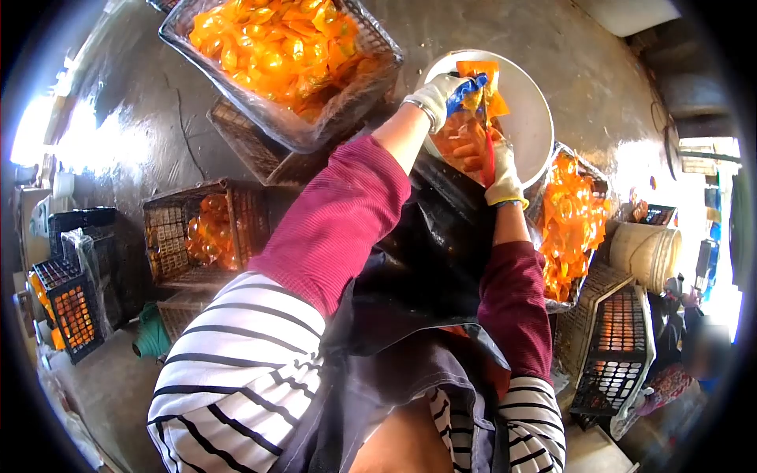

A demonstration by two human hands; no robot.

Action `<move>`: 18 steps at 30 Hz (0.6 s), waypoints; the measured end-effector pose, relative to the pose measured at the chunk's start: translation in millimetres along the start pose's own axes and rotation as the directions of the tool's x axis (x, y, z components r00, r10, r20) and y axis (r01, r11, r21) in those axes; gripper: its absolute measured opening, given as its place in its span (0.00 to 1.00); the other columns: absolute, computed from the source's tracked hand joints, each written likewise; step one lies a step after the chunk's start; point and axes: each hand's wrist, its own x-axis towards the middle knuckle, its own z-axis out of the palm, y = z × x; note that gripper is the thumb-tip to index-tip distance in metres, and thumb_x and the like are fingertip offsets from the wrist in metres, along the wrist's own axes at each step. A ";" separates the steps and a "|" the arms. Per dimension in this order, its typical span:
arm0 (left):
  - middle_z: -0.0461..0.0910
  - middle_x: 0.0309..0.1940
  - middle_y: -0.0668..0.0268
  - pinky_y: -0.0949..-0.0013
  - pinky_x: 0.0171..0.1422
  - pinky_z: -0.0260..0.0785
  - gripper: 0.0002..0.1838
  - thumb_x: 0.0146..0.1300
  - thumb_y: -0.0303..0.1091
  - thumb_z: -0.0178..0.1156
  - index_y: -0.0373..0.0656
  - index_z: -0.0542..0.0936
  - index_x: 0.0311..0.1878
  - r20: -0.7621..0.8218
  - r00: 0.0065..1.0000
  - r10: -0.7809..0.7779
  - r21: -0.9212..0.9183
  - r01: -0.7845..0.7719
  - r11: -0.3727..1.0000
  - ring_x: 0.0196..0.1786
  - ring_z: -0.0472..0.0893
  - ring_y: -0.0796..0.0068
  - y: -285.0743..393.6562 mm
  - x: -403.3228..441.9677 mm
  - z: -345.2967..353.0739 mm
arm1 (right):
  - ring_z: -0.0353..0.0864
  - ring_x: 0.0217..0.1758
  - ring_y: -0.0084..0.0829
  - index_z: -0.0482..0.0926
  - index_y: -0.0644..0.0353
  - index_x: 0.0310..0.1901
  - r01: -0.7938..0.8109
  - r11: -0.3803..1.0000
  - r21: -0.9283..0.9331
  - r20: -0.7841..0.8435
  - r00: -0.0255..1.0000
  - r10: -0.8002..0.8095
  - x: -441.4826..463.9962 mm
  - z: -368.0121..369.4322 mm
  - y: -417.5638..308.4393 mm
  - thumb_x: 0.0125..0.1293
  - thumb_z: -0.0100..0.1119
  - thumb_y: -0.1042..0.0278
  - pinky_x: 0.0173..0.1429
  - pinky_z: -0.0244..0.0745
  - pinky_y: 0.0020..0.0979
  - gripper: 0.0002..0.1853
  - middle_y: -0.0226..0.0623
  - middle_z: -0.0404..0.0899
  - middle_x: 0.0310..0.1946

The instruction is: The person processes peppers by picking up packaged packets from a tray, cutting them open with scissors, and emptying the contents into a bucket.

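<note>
My left hand (448, 96), in a white glove with blue fingertips, pinches the top of an orange packet (490, 98) over a white round tub (530, 110). Below it, my right hand (502, 173), in a white glove with a yellow cuff edge, is closed around a red-handled tool (489, 158), which looks like scissors. The tool's upper part reaches up to the packet beside my left fingers. Orange-brown contents (457, 138) lie in the tub under my hands. Some fingers of my right hand are partly hidden by the tool.
A plastic-lined crate (276, 130) heaped with shiny orange packets stands at upper left, above another crate (236, 142). More packets fill a lined crate (587, 268) right of the tub. A tipped crate (165, 240) is at left. At the far right a person (670, 386) is partly visible.
</note>
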 end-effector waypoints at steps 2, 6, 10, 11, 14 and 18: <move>0.78 0.45 0.61 0.80 0.40 0.70 0.25 0.56 0.46 0.66 0.43 0.76 0.53 -0.033 0.999 0.015 0.177 -0.009 0.984 0.43 0.76 0.75 -3.8 14.0 -5.7 | 0.71 0.12 0.33 0.72 0.60 0.49 0.043 0.989 -0.144 -0.021 0.999 -0.047 14.0 -9.8 11.4 0.67 0.49 0.56 0.17 0.67 0.28 0.17 0.51 0.80 0.26; 0.79 0.41 0.66 0.79 0.42 0.69 0.19 0.61 0.38 0.62 0.41 0.76 0.53 -0.093 0.962 0.257 0.627 -0.144 0.766 0.39 0.77 0.78 -19.0 46.5 -10.0 | 0.80 0.29 0.34 0.74 0.59 0.52 0.113 0.867 -0.486 -0.074 0.983 -0.170 43.3 -32.1 35.7 0.63 0.55 0.54 0.32 0.72 0.31 0.21 0.47 0.81 0.33; 0.80 0.44 0.50 0.62 0.55 0.68 0.26 0.57 0.52 0.60 0.35 0.79 0.47 -0.015 0.901 0.433 0.581 -0.345 0.737 0.49 0.79 0.55 -54.2 84.6 -26.7 | 0.79 0.24 0.31 0.76 0.58 0.49 0.244 0.875 -0.417 -0.086 0.948 -0.306 70.8 -56.2 68.8 0.65 0.54 0.60 0.24 0.72 0.30 0.15 0.39 0.80 0.27; 0.80 0.44 0.50 0.62 0.55 0.68 0.26 0.57 0.52 0.60 0.35 0.79 0.47 -0.013 0.912 0.411 0.536 -0.341 0.772 0.49 0.79 0.55 -57.4 86.8 -27.8 | 0.78 0.22 0.30 0.76 0.57 0.48 0.259 0.881 -0.397 -0.102 0.941 -0.323 71.2 -57.5 70.4 0.66 0.53 0.62 0.22 0.71 0.30 0.13 0.37 0.80 0.25; 0.80 0.43 0.50 0.62 0.53 0.69 0.26 0.57 0.51 0.60 0.36 0.79 0.47 -0.057 0.887 0.459 0.606 -0.335 0.721 0.47 0.79 0.54 -48.9 69.9 -18.3 | 0.80 0.27 0.29 0.75 0.57 0.50 0.158 0.847 -0.508 -0.185 0.940 -0.286 23.4 -26.3 28.2 0.66 0.52 0.62 0.28 0.74 0.32 0.14 0.37 0.81 0.28; 0.81 0.41 0.52 0.62 0.51 0.70 0.26 0.56 0.52 0.61 0.38 0.79 0.48 -0.025 0.866 0.499 0.614 -0.381 0.692 0.46 0.80 0.55 -27.0 33.1 -7.4 | 0.82 0.29 0.33 0.76 0.54 0.50 0.103 0.475 -0.874 -0.177 0.842 -0.509 -0.1 -17.1 8.6 0.66 0.49 0.61 0.33 0.74 0.33 0.14 0.41 0.82 0.31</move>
